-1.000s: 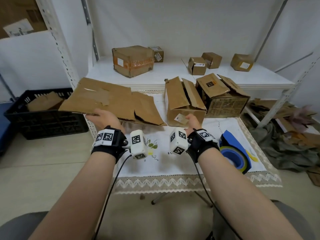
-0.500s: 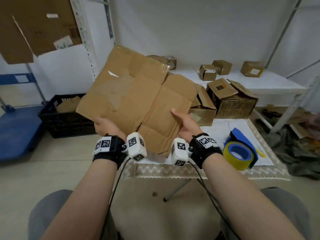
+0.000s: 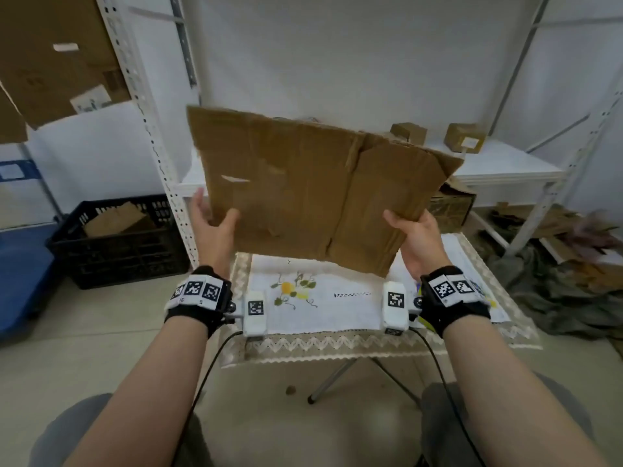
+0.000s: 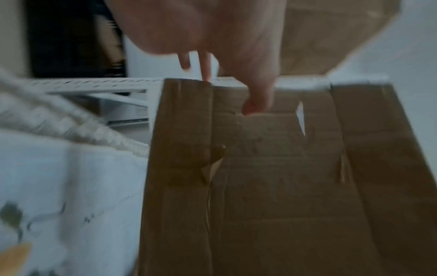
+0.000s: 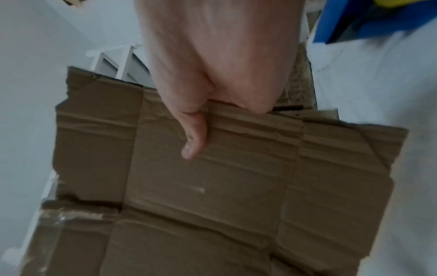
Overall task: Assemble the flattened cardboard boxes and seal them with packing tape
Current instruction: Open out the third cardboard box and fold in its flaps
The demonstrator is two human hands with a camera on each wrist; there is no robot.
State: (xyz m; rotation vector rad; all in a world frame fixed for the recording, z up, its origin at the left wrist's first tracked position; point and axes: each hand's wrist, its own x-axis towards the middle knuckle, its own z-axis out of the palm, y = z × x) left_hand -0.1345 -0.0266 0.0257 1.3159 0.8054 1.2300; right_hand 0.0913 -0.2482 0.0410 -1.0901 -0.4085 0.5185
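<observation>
A flattened brown cardboard box (image 3: 313, 193) hangs almost upright above the table, creased and torn at its edges. My left hand (image 3: 215, 224) pinches its lower left edge, thumb on the near face and fingers behind. My right hand (image 3: 414, 237) grips its lower right edge. In the left wrist view the thumb (image 4: 257, 100) presses on the cardboard (image 4: 272, 177). The right wrist view shows the thumb (image 5: 194, 138) lying on the cardboard (image 5: 212, 186). The blue tape dispenser (image 5: 369, 20) lies on the table by my right wrist, mostly hidden in the head view.
A small table with an embroidered white cloth (image 3: 320, 298) stands below the cardboard. Behind it a white shelf (image 3: 505, 166) carries small boxes (image 3: 465, 136). An open box (image 3: 451, 203) shows behind the sheet. A black crate (image 3: 118, 237) and cardboard scraps (image 3: 556, 251) lie on the floor.
The flattened box has left the table's far left. My right hand joined the left on it, and both hands raised and turned it to stand almost upright in front of me.
</observation>
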